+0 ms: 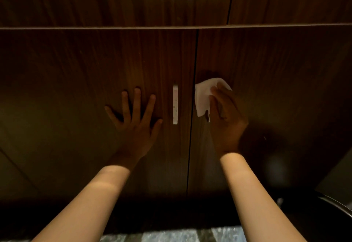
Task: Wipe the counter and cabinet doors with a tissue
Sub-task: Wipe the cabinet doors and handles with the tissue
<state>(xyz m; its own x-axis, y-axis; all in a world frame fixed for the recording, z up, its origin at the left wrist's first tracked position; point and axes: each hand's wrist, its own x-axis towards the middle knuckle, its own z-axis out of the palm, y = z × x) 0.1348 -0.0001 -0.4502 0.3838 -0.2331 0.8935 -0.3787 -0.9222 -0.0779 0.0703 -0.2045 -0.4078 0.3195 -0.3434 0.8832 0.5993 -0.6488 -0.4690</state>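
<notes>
the tissue point(204, 94) is pressed to the right cabinet door point(276, 89) just right of the seam, its longer side running up and down. the right hand point(224, 116) is clamped on it. the left hand point(134, 120) lies flat and spread on the left door point(66, 89) — empty, beside the upright white handle point(175, 104). a marbled floor point(171, 235) shows below; a dark round rim point(337, 204) sits low right.

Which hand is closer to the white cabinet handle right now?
Left, narrowly. The left hand lies flat just left of the white handle; the right hand, holding the tissue, is across the door seam.
</notes>
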